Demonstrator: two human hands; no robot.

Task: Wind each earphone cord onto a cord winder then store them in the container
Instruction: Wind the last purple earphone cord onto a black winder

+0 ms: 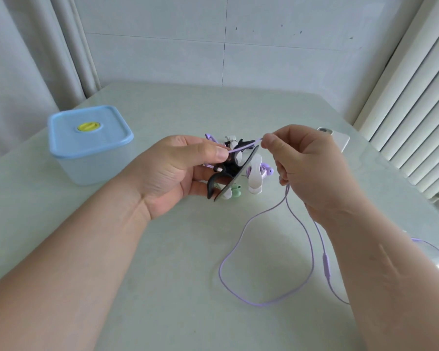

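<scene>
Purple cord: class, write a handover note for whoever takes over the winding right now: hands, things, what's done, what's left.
Left hand holds the black winder, thumb pinning the purple cord on it.
Right hand pinches the cord, taut beside the winder.
Most of the cord lies loose on the table.
Container at left, lid on.
Done: a white winder behind looks wound.
Left: wind this cord, open the container, store all winders.
</scene>
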